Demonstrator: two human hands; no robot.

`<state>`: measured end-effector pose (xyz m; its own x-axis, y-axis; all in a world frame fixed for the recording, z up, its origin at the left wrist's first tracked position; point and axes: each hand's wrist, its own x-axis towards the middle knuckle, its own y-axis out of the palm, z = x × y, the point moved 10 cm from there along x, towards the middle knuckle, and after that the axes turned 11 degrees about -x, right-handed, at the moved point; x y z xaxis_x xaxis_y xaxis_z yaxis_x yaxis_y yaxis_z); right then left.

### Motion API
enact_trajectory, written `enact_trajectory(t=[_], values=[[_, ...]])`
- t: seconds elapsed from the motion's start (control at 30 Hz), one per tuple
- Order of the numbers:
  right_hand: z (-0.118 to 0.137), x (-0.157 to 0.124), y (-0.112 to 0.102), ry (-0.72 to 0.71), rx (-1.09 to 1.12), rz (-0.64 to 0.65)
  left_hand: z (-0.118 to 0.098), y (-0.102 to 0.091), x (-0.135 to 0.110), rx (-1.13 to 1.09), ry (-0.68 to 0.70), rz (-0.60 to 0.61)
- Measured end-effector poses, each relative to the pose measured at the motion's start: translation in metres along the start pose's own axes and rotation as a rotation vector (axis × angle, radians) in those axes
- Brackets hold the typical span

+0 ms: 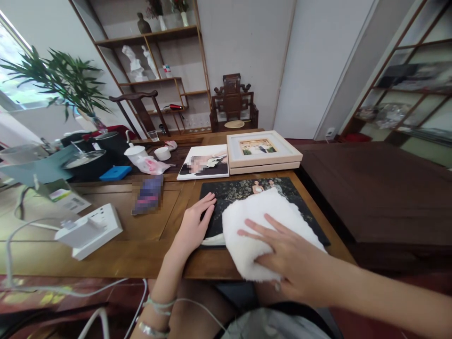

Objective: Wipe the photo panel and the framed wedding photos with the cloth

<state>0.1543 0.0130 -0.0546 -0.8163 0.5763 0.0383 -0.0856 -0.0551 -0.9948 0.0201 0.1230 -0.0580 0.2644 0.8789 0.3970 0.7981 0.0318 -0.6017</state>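
A dark photo panel [236, 190] showing a couple lies flat near the front edge of the wooden table. My left hand [195, 223] rests on its left edge, fingers stretched out and holding nothing. Over the panel's middle and front right is a folded white fluffy towel [261, 212], which hides much of the picture. My right hand [282, 249] grips this towel from the front, with the thumb under its near edge and the other fingers spread across the top.
Behind the panel lie a white-edged photo print [203, 162] and stacked pale wooden frames [264, 150]. A power strip [97, 230] with cables, a blue box [116, 173], a white teapot [136, 153] and a cup [162, 153] occupy the left. A brown surface [381, 188] adjoins the right.
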Motion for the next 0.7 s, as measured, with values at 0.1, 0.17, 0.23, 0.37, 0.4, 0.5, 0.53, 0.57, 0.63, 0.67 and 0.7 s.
enact_trajectory(t=[0.1,0.17,0.23,0.37,0.4,0.5,0.53,0.57,0.63,0.67,0.7], values=[[-0.036,0.019,-0.008,0.046,-0.05,-0.085,-0.001,-0.001,0.0,-0.001,-0.001,0.001],[-0.064,0.035,-0.014,0.082,-0.101,-0.138,-0.002,-0.002,0.0,-0.002,-0.001,-0.004],[-0.087,0.051,-0.018,0.099,-0.139,-0.166,-0.003,-0.003,0.0,-0.002,-0.001,-0.009],[-0.102,0.065,-0.022,0.1,-0.16,-0.165,-0.003,-0.004,0.0,-0.002,-0.01,-0.012],[-0.098,0.064,-0.021,0.093,-0.162,-0.157,-0.003,-0.003,0.0,-0.002,-0.012,-0.011],[-0.067,0.049,-0.014,0.071,-0.159,-0.114,-0.003,-0.002,0.0,-0.011,-0.013,-0.007],[-0.053,0.042,-0.01,0.069,-0.149,-0.096,-0.003,-0.002,0.0,-0.015,-0.012,-0.007],[-0.039,0.034,-0.006,0.07,-0.133,-0.081,-0.002,-0.002,0.0,-0.017,-0.011,-0.005],[-0.01,0.019,0.002,0.042,-0.089,-0.055,-0.002,-0.001,0.0,-0.017,-0.011,-0.001],[0.003,0.013,0.006,0.017,-0.069,-0.042,-0.002,-0.001,0.0,-0.016,-0.011,0.002],[0.014,0.009,0.009,-0.01,-0.054,-0.033,-0.002,-0.001,0.0,-0.015,-0.011,0.003]])
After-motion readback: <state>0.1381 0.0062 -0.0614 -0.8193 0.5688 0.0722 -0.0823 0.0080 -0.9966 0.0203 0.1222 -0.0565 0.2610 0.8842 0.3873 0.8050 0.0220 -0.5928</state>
